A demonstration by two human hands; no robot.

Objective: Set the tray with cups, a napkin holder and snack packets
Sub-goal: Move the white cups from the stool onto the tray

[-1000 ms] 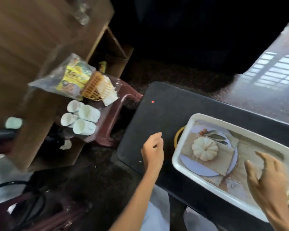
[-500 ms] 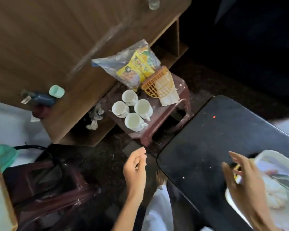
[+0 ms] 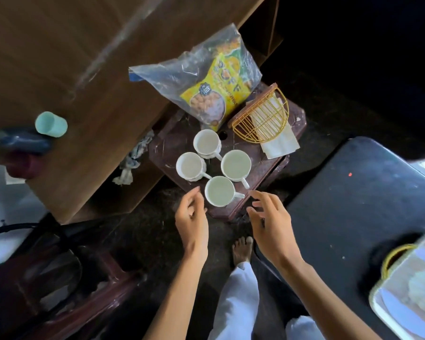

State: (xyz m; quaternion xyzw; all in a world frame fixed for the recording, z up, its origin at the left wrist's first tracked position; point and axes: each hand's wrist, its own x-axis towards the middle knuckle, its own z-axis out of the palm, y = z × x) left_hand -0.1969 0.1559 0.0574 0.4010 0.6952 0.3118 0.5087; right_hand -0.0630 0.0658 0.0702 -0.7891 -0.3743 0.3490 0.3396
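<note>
Stool edge: nearest glossy white ceramic cup (image 3: 219, 191) set close to rim of dark maroon plastic stool (image 3: 263, 165).
Left hand (image 3: 192, 217): spread, empty, beside cup.
Right hand (image 3: 270, 222): spread, empty, near handle.

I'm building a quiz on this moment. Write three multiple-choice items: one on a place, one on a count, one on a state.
1. Where does the napkin holder lie?
A. On the tray
B. On the maroon stool, beside the snack bag
C. On the floor

2. How many white cups stand on the stool?
A. Two
B. Six
C. Four

3. What are the hands doing?
A. Both open, either side of the nearest cup, holding nothing
B. Left lifts a cup
C. Right grips the snack bag

Key:
1 B, the yellow wire holder rests on the stool next to the snack bag, far from the tray.
2 C, four cups show, the nearest cup included.
3 A, the left hand and the right hand are spread and empty.
</note>
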